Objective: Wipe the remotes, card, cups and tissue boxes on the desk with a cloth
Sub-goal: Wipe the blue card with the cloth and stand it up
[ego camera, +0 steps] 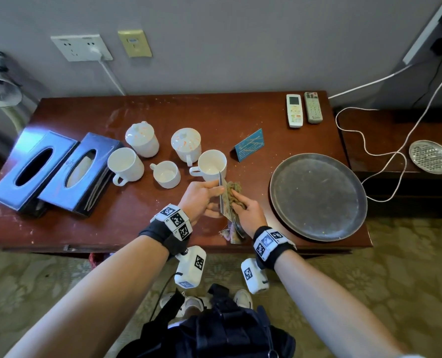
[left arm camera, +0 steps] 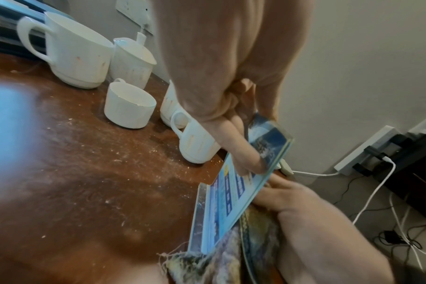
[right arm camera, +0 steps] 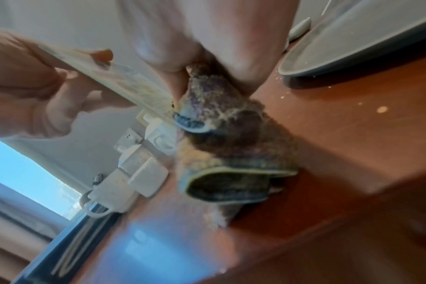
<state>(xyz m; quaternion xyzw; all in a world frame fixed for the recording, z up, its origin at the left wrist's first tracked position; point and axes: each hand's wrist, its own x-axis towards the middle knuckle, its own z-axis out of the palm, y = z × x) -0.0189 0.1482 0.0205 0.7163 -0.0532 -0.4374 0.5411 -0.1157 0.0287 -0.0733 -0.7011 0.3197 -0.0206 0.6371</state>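
Observation:
My left hand (ego camera: 210, 200) pinches a blue printed card (ego camera: 221, 196) and holds it on edge just above the desk. My right hand (ego camera: 241, 206) grips a bunched, frayed cloth (ego camera: 233, 189) and presses it against the card's right face. The left wrist view shows the card (left arm camera: 234, 192) between my left fingers (left arm camera: 246, 153) and the cloth (left arm camera: 255, 240). In the right wrist view the cloth (right arm camera: 231, 153) hangs down to the desk beside the card (right arm camera: 124, 80). A second blue card (ego camera: 249, 144) stands behind. Several white cups (ego camera: 210, 164), two remotes (ego camera: 303, 109) and two dark tissue boxes (ego camera: 57, 171) sit on the desk.
A large round metal tray (ego camera: 318, 197) lies right of my hands, near the desk's front edge (ego camera: 163, 248). White cables (ego camera: 385, 153) and a small metal dish (ego camera: 431, 156) lie on the lower cabinet at right. Crumbs and dust speckle the wood.

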